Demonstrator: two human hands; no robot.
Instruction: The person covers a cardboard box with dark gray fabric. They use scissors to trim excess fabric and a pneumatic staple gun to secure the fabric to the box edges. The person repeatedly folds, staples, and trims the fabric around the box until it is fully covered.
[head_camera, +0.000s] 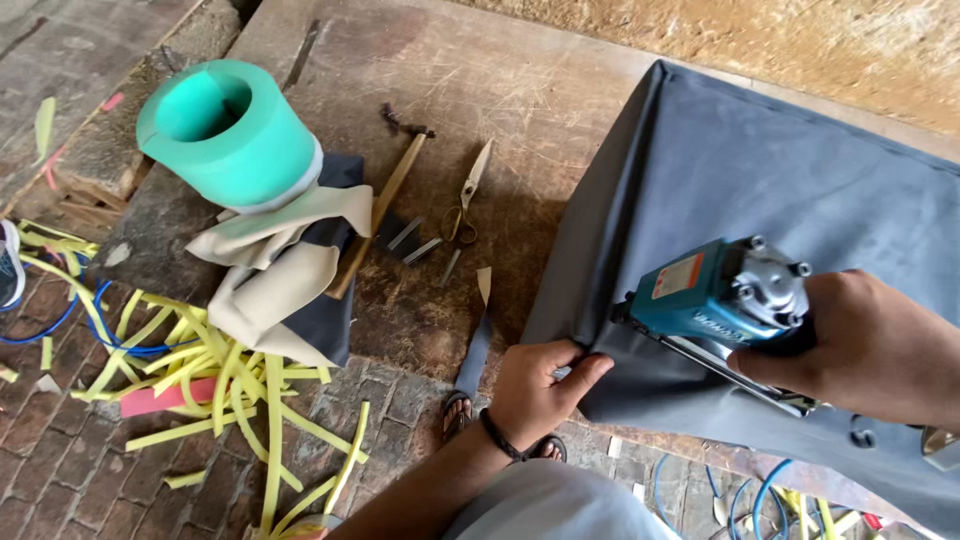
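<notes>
Left hand: the left hand (535, 385) is closed in a pinch on the folded corner of the grey fabric (760, 200), thumb on top, fingers curled underneath. A dark band sits on the wrist.
Right hand: the right hand (875, 350) is wrapped tight around the grip of the teal staple gun (715, 295); the trigger finger cannot be made out.
Staple gun: teal body with a bare metal cap at the rear. Its nose rests against the fabric edge, just beside the left thumb.
Grey fabric: stretched over a box-shaped piece that lies on the wooden workbench (480, 90), right half of the view. The near corner, where both hands meet, hangs at the bench edge.
Foam roll: a green foam cylinder (230, 130), hollow, lies tilted at the left end of the bench, resting on beige and dark cloth offcuts (290, 270).
Hammer: a wooden-handled hammer (385, 205) lies just beside the offcuts, head pointing away from the person.
Scissors: metal scissors (465, 205) lie near the hammer, blades open, well apart from both hands.
Floor: brick paving (60, 440) carries a loose heap of yellow foam strips (225, 370) and a blue hose (90, 320).
Feet: a sandalled foot (458, 412) shows below the bench edge, near the left wrist.
</notes>
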